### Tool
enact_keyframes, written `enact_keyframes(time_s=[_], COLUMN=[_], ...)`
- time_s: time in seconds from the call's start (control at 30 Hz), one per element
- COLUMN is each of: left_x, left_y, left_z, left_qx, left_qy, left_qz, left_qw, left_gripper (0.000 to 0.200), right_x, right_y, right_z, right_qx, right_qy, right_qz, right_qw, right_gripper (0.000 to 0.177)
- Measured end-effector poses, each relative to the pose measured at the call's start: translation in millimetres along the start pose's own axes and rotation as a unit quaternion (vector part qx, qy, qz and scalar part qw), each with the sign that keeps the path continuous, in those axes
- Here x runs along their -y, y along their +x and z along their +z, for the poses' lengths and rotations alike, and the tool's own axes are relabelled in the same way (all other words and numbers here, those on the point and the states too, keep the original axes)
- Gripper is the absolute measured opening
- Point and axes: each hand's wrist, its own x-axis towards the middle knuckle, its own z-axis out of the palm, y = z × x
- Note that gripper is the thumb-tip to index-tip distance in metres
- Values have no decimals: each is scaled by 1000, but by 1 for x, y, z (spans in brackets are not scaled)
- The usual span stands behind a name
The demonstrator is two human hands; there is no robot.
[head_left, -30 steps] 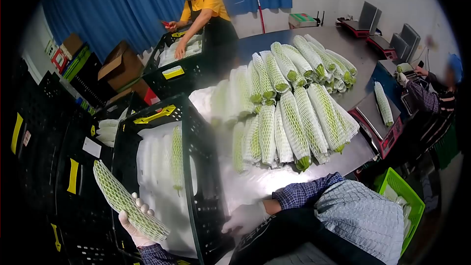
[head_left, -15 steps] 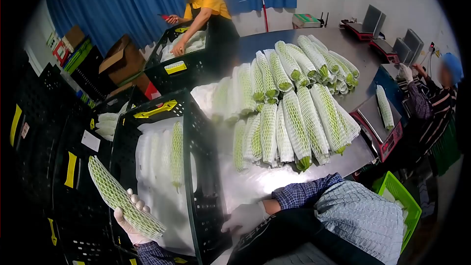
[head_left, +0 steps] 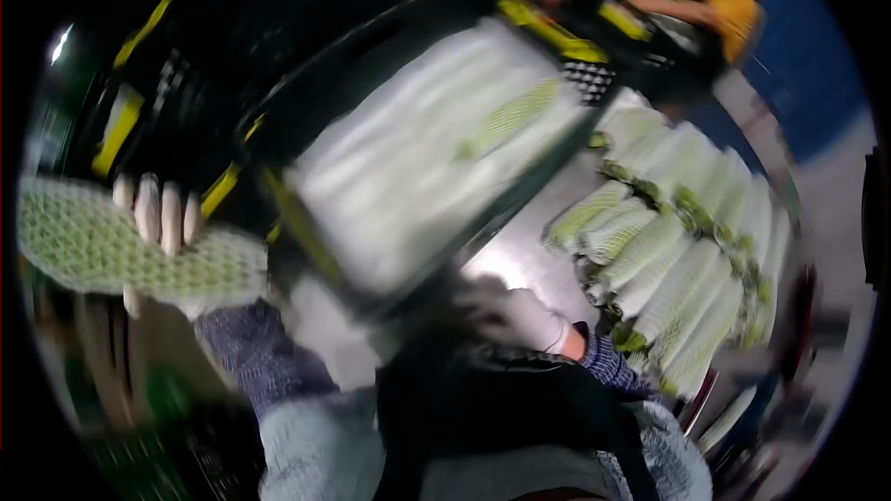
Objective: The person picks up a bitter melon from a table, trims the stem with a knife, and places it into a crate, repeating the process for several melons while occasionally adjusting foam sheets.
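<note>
At the far left, my gloved left hand (head_left: 165, 215) is closed around a long green gourd (head_left: 70, 227) in a white foam net, held roughly level and outside the crate. A dark plastic crate (head_left: 509, 199) stands in front of me, lined with white sheeting (head_left: 371, 176). Inside it, towards its right side, lies another netted gourd (head_left: 513, 119). My gloved right hand (head_left: 524, 317) is low at the crate's near right corner, over the shiny metal table (head_left: 548, 199). Motion smears its fingers.
Netted gourds (head_left: 682, 274) lie stacked in rows on the table at right. Behind, a person in a yellow top (head_left: 733, 14) reaches into another dark crate (head_left: 631, 23). More dark crates with yellow handles (head_left: 116, 134) stand at left.
My view has swung left and blurred. The left hand has carried its gourd farther out from the crate's left side, turning it nearly level. The right hand stays by the crate's near right corner.
</note>
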Motion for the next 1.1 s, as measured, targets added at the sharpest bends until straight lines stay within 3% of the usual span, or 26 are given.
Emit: enact_keyframes(time_s=[0.1, 0.13, 0.17, 0.2, 0.23, 0.27, 0.3, 0.37, 0.4, 0.43, 0.47, 0.6, 0.63, 0.67, 0.7, 0.77, 0.87, 0.93, 1.03, 1.1], left_x=[-53, -69, -73, -87, -88, -88, -89, -61, -52, -42, -35, -71, -89, -117, -138, -178, -192, -129, -30, 18], left_y=[-76, -104, -130, -170, -200, -232, -271, -346, -386, -432, -433, -449, -432, -427, -388, -343, -262, -157, -43, -1], left_z=[13, 31, 39, 32, 33, 33, 29, 32, 25, 18, 22, -22, -32, -55, -54, -70, -104, -66, -3, 7], left_qx=[-111, -308, -398, -443, -540, -659, -723, -781, -806, -791, -828, -818, -819, -749, -775, -720, -641, -496, -290, -119], left_qy=[107, 272, 280, 207, 127, 163, 161, 142, 120, 131, 75, 147, 200, 245, 262, 368, 501, 536, 605, 557], left_qz=[56, 42, 31, 1, 24, 6, -51, -154, -174, -158, -165, -118, -63, -1, -12, -13, -28, -80, -176, -229], left_qw=[987, 911, 873, 872, 831, 734, 670, 588, 553, 577, 531, 544, 534, 615, 575, 589, 581, 678, 721, 789], left_gripper=[84, 83, 82, 75, 63, 52, 44, 33, 32, 32, 34, 35, 39, 42, 47, 44, 35, 35, 33, 35], right_x=[0, 0, 2, 5, 4, 11, 14, 2, 10, 15, 21, 13, 12, 20, 30, 36, 29, 28, 28, 22], right_y=[-6, -3, 2, 8, 10, 15, 18, 15, 20, 23, 27, 28, 26, 29, 30, 33, 26, 20, 9, 1], right_z=[9, 13, 14, 17, 19, 21, 27, 28, 29, 29, 29, 36, 36, 32, 31, 22, 29, 29, 23, 24], right_qx=[14, 6, 17, 19, 27, 41, 50, 71, 86, 99, 109, 131, 132, 146, 148, 165, 110, 93, 59, 32], right_qy=[147, 160, 158, 149, 120, 131, 151, 172, 166, 161, 159, 177, 171, 157, 168, 124, 94, 130, 108, 111], right_qz=[66, 94, 88, 86, 69, 79, 78, 74, 75, 75, 86, 94, 87, 93, 98, 74, -8, 18, 17, 14], right_qw=[987, 983, 983, 985, 990, 987, 984, 980, 980, 979, 977, 971, 973, 972, 970, 976, 989, 987, 992, 993], right_gripper=[43, 44, 42, 41, 38, 40, 40, 40, 40, 40, 39, 37, 38, 37, 37, 36, 39, 39, 39, 50])
